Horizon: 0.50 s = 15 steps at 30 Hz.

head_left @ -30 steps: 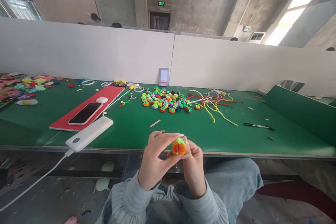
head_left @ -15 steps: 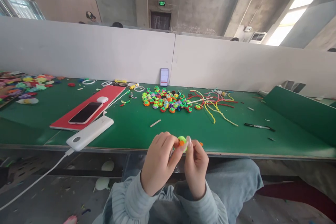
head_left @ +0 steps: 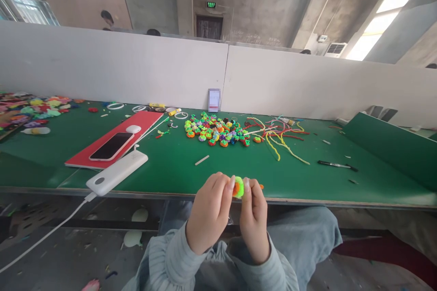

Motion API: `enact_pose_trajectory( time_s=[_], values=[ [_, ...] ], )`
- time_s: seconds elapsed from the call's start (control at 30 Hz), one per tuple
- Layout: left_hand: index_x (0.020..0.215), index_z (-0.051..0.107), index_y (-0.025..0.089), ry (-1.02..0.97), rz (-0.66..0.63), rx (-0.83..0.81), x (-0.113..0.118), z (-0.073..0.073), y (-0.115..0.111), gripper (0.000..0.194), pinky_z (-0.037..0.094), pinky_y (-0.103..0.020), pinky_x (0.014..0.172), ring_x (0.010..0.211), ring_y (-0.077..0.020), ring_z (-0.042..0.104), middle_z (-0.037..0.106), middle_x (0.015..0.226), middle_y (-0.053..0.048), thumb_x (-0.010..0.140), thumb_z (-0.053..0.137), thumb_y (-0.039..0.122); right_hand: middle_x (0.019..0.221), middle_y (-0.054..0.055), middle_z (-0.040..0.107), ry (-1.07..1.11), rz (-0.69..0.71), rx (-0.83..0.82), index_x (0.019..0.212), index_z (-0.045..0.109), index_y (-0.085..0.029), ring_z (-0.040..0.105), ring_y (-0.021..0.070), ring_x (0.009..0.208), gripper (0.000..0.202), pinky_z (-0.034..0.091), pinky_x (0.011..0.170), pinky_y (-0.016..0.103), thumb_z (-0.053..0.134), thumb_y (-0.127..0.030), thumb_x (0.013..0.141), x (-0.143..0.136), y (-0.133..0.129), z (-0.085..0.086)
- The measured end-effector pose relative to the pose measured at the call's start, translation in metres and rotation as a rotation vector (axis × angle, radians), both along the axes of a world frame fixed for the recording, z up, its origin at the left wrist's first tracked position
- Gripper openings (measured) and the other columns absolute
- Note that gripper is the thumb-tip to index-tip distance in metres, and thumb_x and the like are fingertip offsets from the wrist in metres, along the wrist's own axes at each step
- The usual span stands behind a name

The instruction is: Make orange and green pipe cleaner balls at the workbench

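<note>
Between my two hands is a small fuzzy lime-green and orange pipe-cleaner piece (head_left: 240, 187), held just above the table's front edge. My left hand (head_left: 210, 211) pinches its orange side between thumb and fingers. My right hand (head_left: 254, 216) is closed on the green side, its thumb upright against the piece. A bit of orange (head_left: 261, 187) shows past my right fingers; whether it joins the held piece I cannot tell. Farther back lies a heap of small colourful pipe-cleaner pieces (head_left: 218, 131) with green tops.
Loose pipe cleaners (head_left: 278, 138) spread right of the heap, and a black pen (head_left: 336, 164) lies farther right. At left are a red folder (head_left: 80, 157), a dark-screened phone (head_left: 112, 146) and a cabled white power bank (head_left: 118, 173). A small strip (head_left: 202, 160) lies before the heap.
The held piece has turned, so more of its green and orange faces me. My left thumb has come up against it. On the table nothing has moved.
</note>
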<state>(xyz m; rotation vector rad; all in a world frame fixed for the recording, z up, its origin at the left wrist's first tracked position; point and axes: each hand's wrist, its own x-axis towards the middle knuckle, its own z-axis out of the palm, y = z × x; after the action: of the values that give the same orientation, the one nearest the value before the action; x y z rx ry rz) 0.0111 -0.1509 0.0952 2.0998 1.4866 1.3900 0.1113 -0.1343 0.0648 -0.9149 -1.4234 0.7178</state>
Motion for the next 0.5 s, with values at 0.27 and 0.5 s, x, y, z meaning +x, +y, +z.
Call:
enact_pose_trajectory(
  time_s=[0.27, 0.5],
  values=[
    [0.068, 0.034, 0.021, -0.139, -0.039, -0.07, 0.002, -0.001, -0.001, 0.025, 0.036, -0.025, 0.056, 0.06, -0.0116, 0.044, 0.043, 0.065, 0.001, 0.092, 0.03, 0.022, 0.065, -0.002, 0.042, 0.057, 0.13, -0.06, 0.072, 0.045, -0.021, 0.038, 0.0121, 0.058, 0.025, 0.036, 0.056, 0.024, 0.037, -0.034, 0.092, 0.004, 0.003, 0.001],
    [0.068, 0.033, 0.02, -0.077, -0.014, -0.02, 0.0, -0.001, -0.001, 0.024, 0.033, -0.025, 0.058, 0.064, -0.0127, 0.043, 0.042, 0.067, 0.0, 0.092, 0.03, 0.018, 0.083, 0.005, 0.057, 0.063, 0.041, -0.221, 0.094, 0.057, -0.025, 0.051, 0.0198, 0.076, 0.025, 0.04, 0.069, 0.031, 0.049, -0.046, 0.082, 0.004, 0.0, -0.012]
  ],
)
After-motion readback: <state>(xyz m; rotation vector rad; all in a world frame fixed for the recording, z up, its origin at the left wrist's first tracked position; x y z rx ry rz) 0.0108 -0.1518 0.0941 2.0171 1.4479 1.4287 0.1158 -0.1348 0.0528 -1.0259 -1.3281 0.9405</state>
